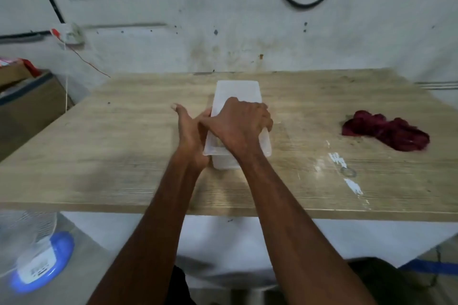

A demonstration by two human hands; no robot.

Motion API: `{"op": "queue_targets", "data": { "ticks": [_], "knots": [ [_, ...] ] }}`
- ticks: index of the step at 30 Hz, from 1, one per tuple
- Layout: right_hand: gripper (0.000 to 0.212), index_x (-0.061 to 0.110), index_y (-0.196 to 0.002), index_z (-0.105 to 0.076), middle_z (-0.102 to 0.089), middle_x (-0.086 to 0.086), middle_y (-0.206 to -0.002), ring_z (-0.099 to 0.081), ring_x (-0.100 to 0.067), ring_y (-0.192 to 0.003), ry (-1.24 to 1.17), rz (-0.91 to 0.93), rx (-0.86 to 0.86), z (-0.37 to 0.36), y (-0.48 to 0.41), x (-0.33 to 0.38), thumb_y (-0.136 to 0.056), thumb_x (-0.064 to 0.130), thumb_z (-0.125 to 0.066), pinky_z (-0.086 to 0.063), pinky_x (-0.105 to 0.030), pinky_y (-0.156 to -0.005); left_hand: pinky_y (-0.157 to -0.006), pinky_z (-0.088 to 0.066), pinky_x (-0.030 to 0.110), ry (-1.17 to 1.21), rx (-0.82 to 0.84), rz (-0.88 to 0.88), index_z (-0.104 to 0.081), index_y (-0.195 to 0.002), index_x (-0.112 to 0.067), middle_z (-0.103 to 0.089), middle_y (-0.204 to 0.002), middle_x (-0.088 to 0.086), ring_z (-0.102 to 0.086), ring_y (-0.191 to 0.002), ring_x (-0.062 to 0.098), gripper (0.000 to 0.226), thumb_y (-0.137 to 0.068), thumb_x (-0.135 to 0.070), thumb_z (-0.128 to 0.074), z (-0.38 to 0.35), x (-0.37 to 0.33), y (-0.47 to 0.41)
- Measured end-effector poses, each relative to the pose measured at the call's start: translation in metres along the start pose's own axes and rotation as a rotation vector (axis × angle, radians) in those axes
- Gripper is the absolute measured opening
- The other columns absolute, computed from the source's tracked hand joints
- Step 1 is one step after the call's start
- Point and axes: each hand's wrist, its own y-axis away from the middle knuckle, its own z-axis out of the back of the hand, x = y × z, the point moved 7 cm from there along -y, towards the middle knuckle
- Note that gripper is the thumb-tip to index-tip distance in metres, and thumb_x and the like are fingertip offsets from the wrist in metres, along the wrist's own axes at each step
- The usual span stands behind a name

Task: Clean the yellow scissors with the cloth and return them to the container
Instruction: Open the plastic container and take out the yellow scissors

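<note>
Both my hands on 1 translucent plastic container w/ lid, mid-table. My right hand lies flat over the lid, fingers curled over its far edge. My left hand presses the box's left side, thumb spread out, fingertips hidden behind my right. A yellowish patch shows thru the plastic; can't tell if it's the scissors. 1 dark red cloth sits crumpled well apart to the right on the wooden table.
</note>
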Motion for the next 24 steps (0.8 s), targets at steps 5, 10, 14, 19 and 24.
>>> {"op": "queue_targets", "data": {
  "ticks": [5,10,14,19,24],
  "knots": [
    [0.059,0.007,-0.114,-0.061,-0.047,-0.04,-0.128,-0.042,-0.058,-0.116,0.047,-0.032,-0.05,0.001,-0.009,-0.005,-0.071,0.046,-0.06,-0.036,-0.061,-0.083,-0.1,-0.046,0.049,0.155,0.031,-0.016,-0.069,-0.11,-0.011,-0.076,-0.1,0.013,-0.067,-0.101,0.033,0.096,-0.084,-0.084,-0.012,-0.008,0.018,0.002],
    [0.065,0.011,-0.111,-0.06,-0.051,-0.036,-0.127,-0.042,-0.058,-0.116,-0.017,-0.031,-0.021,0.002,-0.015,-0.005,-0.059,0.049,-0.07,-0.035,-0.063,-0.085,-0.107,-0.043,0.05,0.136,0.071,-0.035,-0.068,-0.112,-0.008,-0.071,-0.116,0.016,-0.065,-0.113,0.033,0.1,-0.079,-0.089,-0.017,-0.012,0.022,-0.008],
    [0.068,0.011,-0.11,-0.058,-0.056,-0.031,-0.124,-0.045,-0.055,-0.116,-0.108,-0.008,-0.001,0.011,-0.014,-0.009,-0.057,0.051,-0.073,-0.035,-0.064,-0.09,-0.11,-0.04,0.05,0.094,0.108,-0.057,-0.065,-0.125,-0.004,-0.063,-0.131,0.02,-0.059,-0.123,0.033,0.11,-0.076,-0.092,-0.019,-0.011,0.025,-0.019],
    [0.075,0.011,-0.109,-0.057,-0.062,-0.021,-0.116,-0.049,-0.047,-0.116,-0.181,-0.005,-0.015,0.017,-0.012,-0.015,-0.058,0.063,-0.072,-0.036,-0.064,-0.094,-0.104,-0.046,0.049,0.048,0.122,-0.095,-0.065,-0.125,-0.007,-0.066,-0.125,0.018,-0.06,-0.123,0.032,0.102,-0.081,-0.087,-0.021,-0.018,0.025,-0.023],
    [0.063,0.012,-0.112,-0.057,-0.04,-0.031,-0.14,-0.025,-0.051,-0.134,-0.106,0.074,0.077,0.008,0.0,-0.014,-0.075,0.063,-0.061,-0.02,-0.066,-0.105,-0.098,-0.051,0.043,0.08,0.204,-0.09,-0.058,-0.135,-0.016,-0.068,-0.124,0.015,-0.065,-0.115,0.029,0.098,-0.085,-0.082,-0.007,-0.021,0.021,-0.016]
  ]
}}
